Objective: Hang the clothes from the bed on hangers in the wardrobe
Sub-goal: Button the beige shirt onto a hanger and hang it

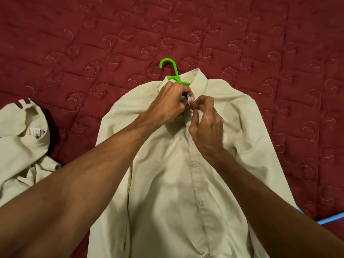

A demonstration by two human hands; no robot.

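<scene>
At the far left a second shirt [22,146] lies crumpled on the bed [74,43], pale cream cotton with a dark maroon collar band and a small printed label inside the neck. The bed's cover is deep red, quilted in squares with stitched curls. In the middle a cream shirt [186,192] lies flat and face up, its placket buttoned down the front, sleeves spread to either side, cloth softly creased. A bright green plastic hanger [172,71] sits inside it; only the curved hook and neck show above the stiff collar. The left hand [167,103] has its grip closed tight on the collar edge just below the hook. Touching it, the right hand [206,127] pinches the placket's top between thumb and fingertips. At the lower right edge, a light blue strip [327,219] shows beside the bed.
</scene>
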